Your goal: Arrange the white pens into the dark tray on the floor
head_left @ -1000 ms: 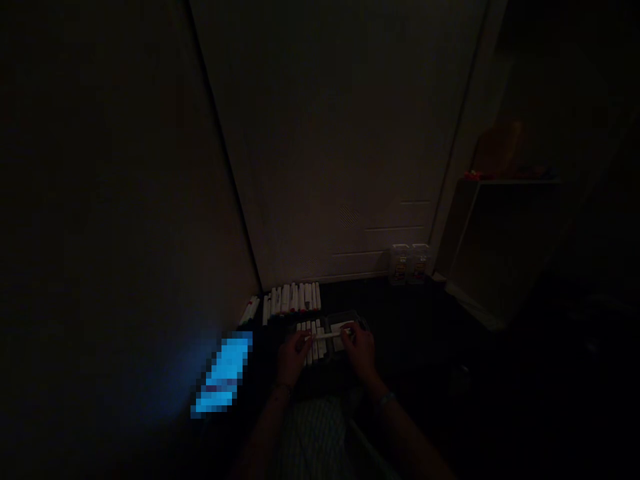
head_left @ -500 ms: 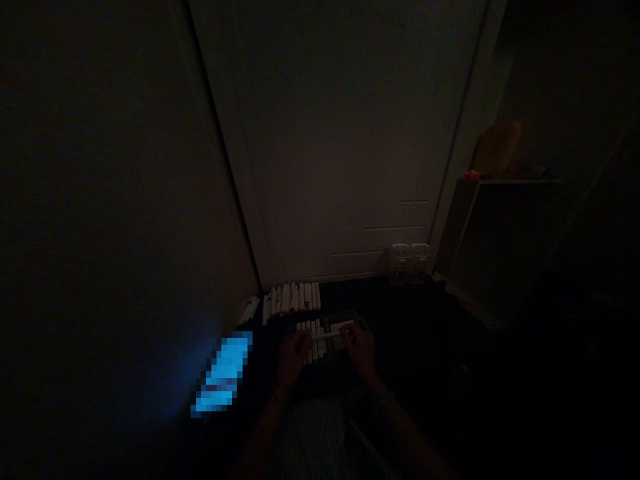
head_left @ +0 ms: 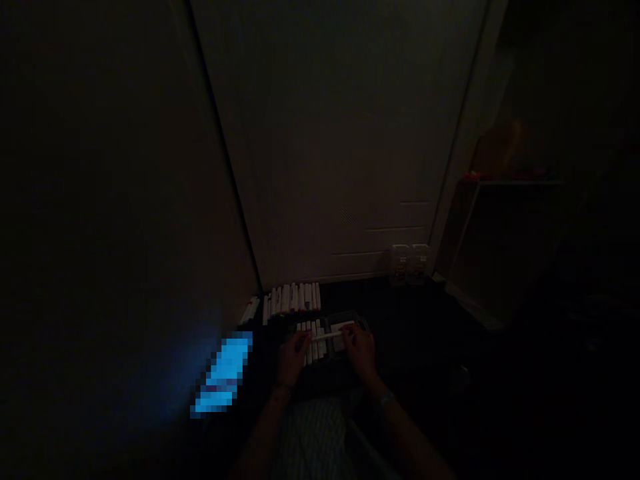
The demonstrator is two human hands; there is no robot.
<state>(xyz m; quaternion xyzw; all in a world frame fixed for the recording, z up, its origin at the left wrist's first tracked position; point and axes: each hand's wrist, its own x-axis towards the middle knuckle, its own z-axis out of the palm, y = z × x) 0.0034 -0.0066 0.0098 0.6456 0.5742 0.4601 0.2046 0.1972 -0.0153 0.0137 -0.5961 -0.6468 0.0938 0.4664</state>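
Observation:
The scene is very dark. A slim white marker (head_left: 327, 336) lies sideways between my two hands. My left hand (head_left: 294, 353) pinches its left end, and my right hand (head_left: 359, 347) grips the right end. Under the hands is an open plastic case (head_left: 364, 317) with a hinge line down its middle. Several white markers (head_left: 315, 352) stand side by side in its left half. A pale flat piece (head_left: 337, 343), perhaps a card, shows in the right half, partly covered by my right hand.
Behind the case, a row of several white markers (head_left: 293, 299) lies along the wall. More markers (head_left: 249, 311) lie at its left. Two clear cases (head_left: 409, 264) stand against the wall. At left glows a blurred blue screen (head_left: 224, 375). A cabinet (head_left: 505, 247) stands at right.
Hardly anything differs. Both hands keep hold of the marker in nearly the same place, and the picture is slightly sharper.

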